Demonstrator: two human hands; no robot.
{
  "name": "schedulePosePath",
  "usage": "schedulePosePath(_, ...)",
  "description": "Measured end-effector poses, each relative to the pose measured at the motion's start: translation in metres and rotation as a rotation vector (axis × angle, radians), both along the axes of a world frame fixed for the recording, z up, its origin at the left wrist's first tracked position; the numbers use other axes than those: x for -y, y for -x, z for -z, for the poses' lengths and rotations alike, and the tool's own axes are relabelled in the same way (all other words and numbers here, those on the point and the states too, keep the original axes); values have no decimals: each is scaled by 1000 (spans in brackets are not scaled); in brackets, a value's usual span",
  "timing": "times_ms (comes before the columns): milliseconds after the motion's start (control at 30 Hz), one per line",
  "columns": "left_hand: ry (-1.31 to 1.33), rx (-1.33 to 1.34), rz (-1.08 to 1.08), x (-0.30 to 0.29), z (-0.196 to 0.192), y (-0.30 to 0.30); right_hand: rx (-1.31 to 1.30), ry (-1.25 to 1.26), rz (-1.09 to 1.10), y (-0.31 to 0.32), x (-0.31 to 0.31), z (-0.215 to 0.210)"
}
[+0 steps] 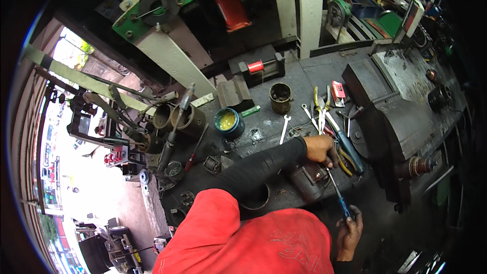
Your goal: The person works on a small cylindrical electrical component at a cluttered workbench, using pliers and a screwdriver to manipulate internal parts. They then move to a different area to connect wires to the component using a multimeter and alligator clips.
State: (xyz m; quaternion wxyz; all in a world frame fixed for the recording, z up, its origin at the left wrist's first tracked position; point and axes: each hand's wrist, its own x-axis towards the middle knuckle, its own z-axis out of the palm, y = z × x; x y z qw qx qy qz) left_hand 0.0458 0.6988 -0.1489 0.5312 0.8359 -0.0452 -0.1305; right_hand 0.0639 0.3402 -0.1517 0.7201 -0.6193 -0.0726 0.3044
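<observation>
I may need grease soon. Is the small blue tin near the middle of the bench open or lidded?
Open. The blue tin stands upright with no lid, and yellowish paste shows inside.

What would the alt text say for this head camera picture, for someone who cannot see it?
Seen from above, a person in a red top works at a grimy bench: the left hand steadies a small metal motor part while the right hand holds a blue-handled screwdriver against it. Around them lie pliers, a wrench, a tin of yellow grease and a large vise.
</observation>
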Motion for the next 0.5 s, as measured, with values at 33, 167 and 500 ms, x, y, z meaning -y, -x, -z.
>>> schedulePosePath(33,2,-17,-4,0,0,0,267,53,-27,0,-2,-1)
schedulePosePath(167,-34,19,25,-3,1,-1,-112,144,-46,-5,0,-6)
schedulePosePath(500,-27,-62,16,-3,-7,-2,-44,79,-71,-3,1,-12)
